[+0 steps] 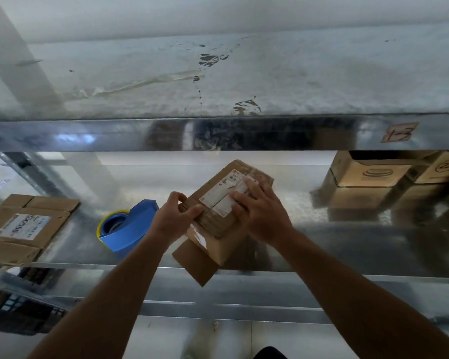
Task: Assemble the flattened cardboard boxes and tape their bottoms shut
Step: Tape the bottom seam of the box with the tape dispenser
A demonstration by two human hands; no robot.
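Note:
A small brown cardboard box with a white label stands on the metal shelf, its upward face closed and one loose flap hanging over the shelf's front edge. My left hand pinches the near left edge of the top face with curled fingers. My right hand lies flat on the label, fingers spread and pressing down. A blue tape dispenser with a yellow-rimmed roll sits just left of the box. A flattened cardboard box with a printed label lies at the far left of the shelf.
An upper metal shelf, stained and carrying a strip of old tape, overhangs the work area; a tag reading 1-3 is stuck on its front edge. Assembled printed cartons stand at the back right. A lower shelf rail runs below.

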